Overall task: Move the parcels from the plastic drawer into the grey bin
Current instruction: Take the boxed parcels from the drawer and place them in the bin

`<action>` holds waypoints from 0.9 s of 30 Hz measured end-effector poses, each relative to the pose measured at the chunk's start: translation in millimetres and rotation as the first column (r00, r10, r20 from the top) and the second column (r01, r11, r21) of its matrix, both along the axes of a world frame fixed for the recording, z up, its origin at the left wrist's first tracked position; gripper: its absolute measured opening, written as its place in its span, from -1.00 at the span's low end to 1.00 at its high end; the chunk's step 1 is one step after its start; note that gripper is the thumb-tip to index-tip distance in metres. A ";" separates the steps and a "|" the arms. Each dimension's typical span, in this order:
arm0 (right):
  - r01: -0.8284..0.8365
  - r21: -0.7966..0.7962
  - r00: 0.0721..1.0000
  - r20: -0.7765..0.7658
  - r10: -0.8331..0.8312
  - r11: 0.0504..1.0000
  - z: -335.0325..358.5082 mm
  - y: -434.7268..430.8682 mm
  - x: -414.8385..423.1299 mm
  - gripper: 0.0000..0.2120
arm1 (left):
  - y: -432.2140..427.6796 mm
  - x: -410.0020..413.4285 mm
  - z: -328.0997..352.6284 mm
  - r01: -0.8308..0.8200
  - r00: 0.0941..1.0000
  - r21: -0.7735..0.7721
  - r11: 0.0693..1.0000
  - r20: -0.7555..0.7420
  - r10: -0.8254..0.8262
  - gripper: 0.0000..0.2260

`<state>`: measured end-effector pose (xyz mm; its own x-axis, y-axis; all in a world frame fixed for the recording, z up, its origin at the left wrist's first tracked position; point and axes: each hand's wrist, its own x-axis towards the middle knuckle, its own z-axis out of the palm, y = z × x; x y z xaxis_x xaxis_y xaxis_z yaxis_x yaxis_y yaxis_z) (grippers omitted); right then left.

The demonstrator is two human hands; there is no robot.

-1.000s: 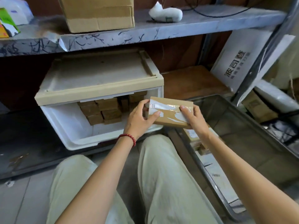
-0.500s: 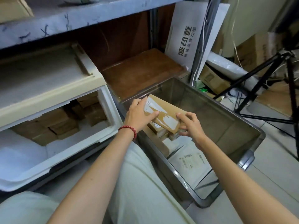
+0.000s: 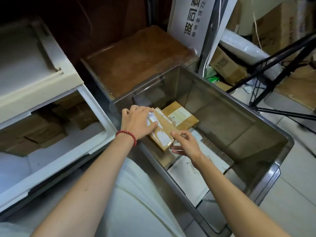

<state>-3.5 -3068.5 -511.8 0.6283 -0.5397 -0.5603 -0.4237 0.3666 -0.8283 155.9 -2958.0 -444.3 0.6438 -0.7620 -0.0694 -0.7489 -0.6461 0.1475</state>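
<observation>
Inside the grey bin (image 3: 266,127), left hand (image 3: 138,123) and right hand (image 3: 187,144) grip a parcel (image 3: 162,132).

My arms are bare, a red bead bracelet (image 3: 126,136) circles my left wrist, pale trousers (image 3: 136,202) below it.

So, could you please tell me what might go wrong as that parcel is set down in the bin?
1. The parcel, held by the left hand and the right hand, is tilted above other boxes; it may land crooked or slide.
2. The right hand's fingers sit under its edge and could get pinched.
3. It sits close to the grey bin's near wall and might catch there.
</observation>
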 end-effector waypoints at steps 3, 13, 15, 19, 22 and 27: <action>-0.024 0.017 0.997 -0.068 0.026 1.000 -11.6 6.3 12.4 -0.57 | 9.1 6.3 -13.1 -0.012 0.998 0.046 0.999 0.064 0.009 -0.57; -0.096 -0.075 0.988 -0.126 0.086 0.992 -39.6 29.8 51.3 -0.63 | 14.6 10.8 -27.5 -0.128 0.989 -0.040 0.991 0.062 0.131 -0.66; -0.130 -0.144 0.980 -0.168 0.106 0.981 -41.4 26.4 57.0 -0.66 | 14.8 11.1 -28.7 -0.134 0.989 -0.043 0.990 0.060 0.137 -0.66; -0.200 -0.235 0.963 -0.228 0.146 0.951 -36.1 23.7 73.4 -0.73 | 14.6 11.7 -28.2 -0.127 0.989 -0.033 0.991 0.076 0.129 -0.63; -0.291 -0.308 0.928 -0.323 0.188 0.906 -29.8 20.0 76.9 -0.60 | 17.5 8.8 -24.5 -0.127 0.988 -0.044 0.991 0.080 0.131 -0.62; -0.377 -0.417 0.897 -0.388 0.213 0.827 -12.5 11.6 65.1 -0.30 | 28.6 5.3 -12.5 -0.111 0.989 -0.070 0.991 0.089 0.117 -0.61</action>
